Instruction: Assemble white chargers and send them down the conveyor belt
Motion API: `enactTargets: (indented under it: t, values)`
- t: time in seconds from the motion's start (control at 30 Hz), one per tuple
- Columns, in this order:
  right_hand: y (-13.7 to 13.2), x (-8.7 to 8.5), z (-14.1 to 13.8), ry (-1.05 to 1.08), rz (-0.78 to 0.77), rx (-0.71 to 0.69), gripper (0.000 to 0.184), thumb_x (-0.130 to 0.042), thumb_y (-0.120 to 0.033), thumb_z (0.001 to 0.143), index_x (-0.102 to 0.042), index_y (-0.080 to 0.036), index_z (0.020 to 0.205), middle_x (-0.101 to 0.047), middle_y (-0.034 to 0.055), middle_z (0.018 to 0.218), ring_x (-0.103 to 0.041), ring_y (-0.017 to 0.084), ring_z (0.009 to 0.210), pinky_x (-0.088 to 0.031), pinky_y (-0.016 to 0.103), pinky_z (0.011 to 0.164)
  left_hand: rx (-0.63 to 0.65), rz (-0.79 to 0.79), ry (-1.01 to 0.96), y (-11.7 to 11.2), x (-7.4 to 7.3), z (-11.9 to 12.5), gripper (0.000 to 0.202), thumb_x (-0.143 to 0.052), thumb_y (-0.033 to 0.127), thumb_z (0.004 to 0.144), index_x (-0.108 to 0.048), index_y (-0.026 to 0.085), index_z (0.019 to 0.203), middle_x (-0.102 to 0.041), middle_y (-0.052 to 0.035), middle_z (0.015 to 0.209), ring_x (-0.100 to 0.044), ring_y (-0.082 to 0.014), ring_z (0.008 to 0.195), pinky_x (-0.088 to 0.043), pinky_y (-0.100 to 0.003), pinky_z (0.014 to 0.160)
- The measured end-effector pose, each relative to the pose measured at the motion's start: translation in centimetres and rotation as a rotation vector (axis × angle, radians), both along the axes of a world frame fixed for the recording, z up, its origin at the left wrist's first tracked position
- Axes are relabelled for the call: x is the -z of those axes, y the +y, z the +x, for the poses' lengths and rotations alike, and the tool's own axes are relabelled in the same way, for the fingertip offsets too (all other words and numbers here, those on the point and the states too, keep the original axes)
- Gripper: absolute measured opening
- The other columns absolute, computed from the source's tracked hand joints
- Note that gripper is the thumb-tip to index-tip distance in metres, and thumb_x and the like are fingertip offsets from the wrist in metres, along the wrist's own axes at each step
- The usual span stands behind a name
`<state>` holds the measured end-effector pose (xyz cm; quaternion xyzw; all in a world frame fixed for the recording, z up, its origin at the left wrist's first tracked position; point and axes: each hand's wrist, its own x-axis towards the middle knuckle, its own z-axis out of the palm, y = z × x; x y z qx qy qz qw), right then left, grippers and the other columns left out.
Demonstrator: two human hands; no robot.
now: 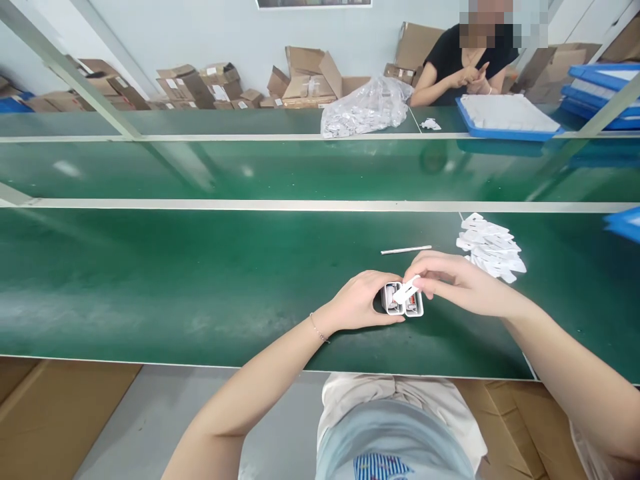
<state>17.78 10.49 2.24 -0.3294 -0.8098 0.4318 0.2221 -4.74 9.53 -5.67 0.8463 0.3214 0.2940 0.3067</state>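
Observation:
Two white open-topped plastic housings (415,312) stand side by side on the green table, with small parts showing inside. My left hand (361,300) is curled around them from the left, thumb at the near side and fingers at the far side. My right hand (457,281) pinches a small flat white plastic piece (407,289) with a slot in it. That piece is tilted over the housings' open tops; whether it touches them I cannot tell. Just beyond lies a thin white stick (406,250). Loose white plastic pieces (490,245) are heaped behind my right hand.
A pale rail (250,204) runs across the green table (175,280). Across from me sits a person (465,63) behind a blue tray (507,135) of white parts. A clear plastic bag (367,107) lies nearby. Stacked blue trays (595,100) stand right, cardboard boxes (307,87) behind.

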Motion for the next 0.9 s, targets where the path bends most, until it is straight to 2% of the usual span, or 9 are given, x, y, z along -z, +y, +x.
enactTargets:
  t: [0.17, 0.37, 0.47, 0.57, 0.67, 0.8, 0.9]
  values:
    - [0.4, -0.5, -0.5, -0.208, 0.087, -0.072, 0.027, -0.052, -0.037, 0.099, -0.074, -0.021, 0.104, -0.067, 0.0058, 0.098, -0.063, 0.018, 0.083, -0.048, 0.032, 0.072, -0.008, -0.014, 0.018, -0.1, -0.2, 0.1, 0.053, -0.082, 0.041, 0.075, -0.057, 0.022, 0.118, -0.072, -0.0070, 0.117, -0.068, -0.0275, 0.109, -0.050, -0.041, 0.098]
    - [2.2, -1.4, -1.4, -0.330, 0.111, -0.284, 0.035, -0.044, -0.035, 0.101, -0.075, -0.020, 0.105, -0.063, 0.0060, 0.090, -0.060, 0.019, 0.079, -0.046, 0.033, 0.072, -0.014, -0.035, 0.012, 0.0, 0.0, 0.0, 0.061, -0.083, 0.043, 0.073, -0.053, 0.020, 0.121, -0.069, -0.0093, 0.123, -0.067, -0.0288, 0.110, -0.050, -0.044, 0.099]
    - [2.2, -1.3, -2.4, -0.380, 0.165, -0.335, 0.033, -0.044, -0.030, 0.100, -0.075, -0.020, 0.102, -0.061, 0.0060, 0.089, -0.061, 0.019, 0.077, -0.047, 0.033, 0.071, -0.017, -0.056, 0.021, 0.1, 0.0, 0.0, 0.058, -0.082, 0.044, 0.073, -0.053, 0.020, 0.117, -0.068, -0.0094, 0.122, -0.067, -0.0297, 0.110, -0.051, -0.044, 0.097]
    - [1.5, -0.9, -3.0, -0.427, 0.282, -0.271, 0.027, -0.046, -0.019, 0.096, -0.073, -0.021, 0.099, -0.059, 0.0050, 0.087, -0.060, 0.020, 0.076, -0.048, 0.033, 0.070, -0.037, -0.084, 0.034, 0.1, 0.0, 0.0, 0.062, -0.083, 0.046, 0.071, -0.052, 0.021, 0.118, -0.067, -0.0103, 0.122, -0.066, -0.0316, 0.110, -0.053, -0.045, 0.094]
    - [0.4, 0.1, -2.7, -0.420, 0.357, -0.177, 0.024, -0.049, -0.019, 0.096, -0.070, -0.023, 0.108, -0.061, 0.0060, 0.096, -0.062, 0.021, 0.081, -0.052, 0.034, 0.070, -0.045, -0.104, 0.014, 0.1, 0.0, 0.0, 0.071, -0.084, 0.047, 0.070, -0.046, 0.023, 0.126, -0.063, -0.0104, 0.130, -0.064, -0.0318, 0.114, -0.053, -0.046, 0.096]
    - [-1.6, 2.2, -2.0, -0.321, 0.620, -0.011, 0.027, -0.051, -0.026, 0.100, -0.066, -0.022, 0.122, -0.065, 0.0109, 0.115, -0.059, 0.028, 0.111, -0.054, 0.044, 0.090, -0.029, -0.110, -0.014, 0.1, 0.2, 0.1, 0.076, -0.083, 0.045, 0.070, -0.042, 0.025, 0.130, -0.061, -0.0106, 0.133, -0.063, -0.0319, 0.117, -0.052, -0.047, 0.097]
    - [-3.2, 3.8, -2.1, -0.299, 0.795, 0.097, 0.030, -0.047, -0.024, 0.103, -0.061, -0.018, 0.130, -0.068, 0.0123, 0.123, -0.059, 0.028, 0.117, -0.052, 0.048, 0.096, -0.038, -0.120, -0.026, 0.1, 0.4, 0.1, 0.077, -0.082, 0.043, 0.071, -0.039, 0.024, 0.132, -0.064, -0.0115, 0.130, -0.064, -0.0322, 0.118, -0.051, -0.048, 0.099]
